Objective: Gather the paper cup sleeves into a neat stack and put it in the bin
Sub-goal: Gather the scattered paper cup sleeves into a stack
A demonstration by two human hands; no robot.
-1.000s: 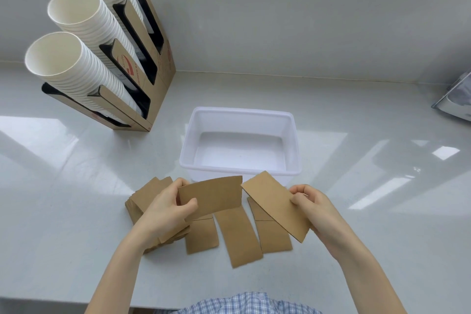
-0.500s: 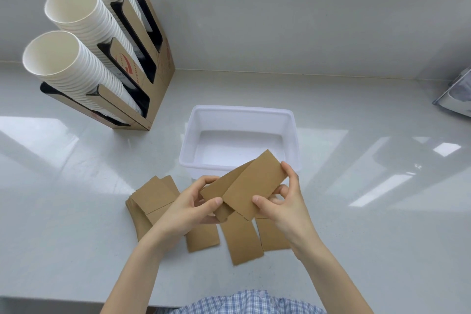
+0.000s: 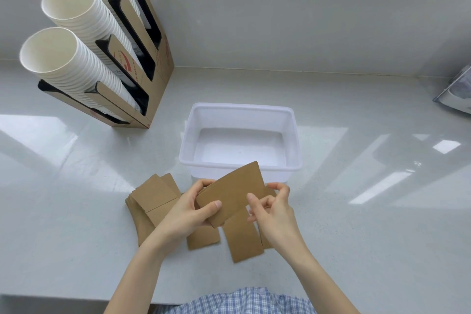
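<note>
At the moment of inspection the left hand (image 3: pixel 188 214) held a small bundle of brown paper cup sleeves (image 3: pixel 233 192) above the counter (image 3: pixel 356 250), thumb pressed on the top face and fingers curled beneath — a closed pinch grip. The right hand (image 3: pixel 274 208) was at the bundle's right end, its fingertips (image 3: pixel 280 187) loosely curved against the edge; whether they actually gripped the sleeves or merely tapped them square could not be determined.

More sleeves remained on the counter: a loose pile (image 3: pixel 153 199) to the left, partly under the left wrist, and several single pieces (image 3: pixel 243 237) lying below the hands. The white bin (image 3: pixel 239 108) stood just beyond the hands and held no sleeves.

Assessment: the step in hand was aligning the held sleeves, and the task was at an early stage. To do it well, the left hand should ease its pinch enough for the pieces to slide, while the right hand nudges the ends flush — long edges first, then short. The curved cut of each sleeve should face the same way, or the stack will fan. Remaining pieces are best added one at a time on top.
</note>
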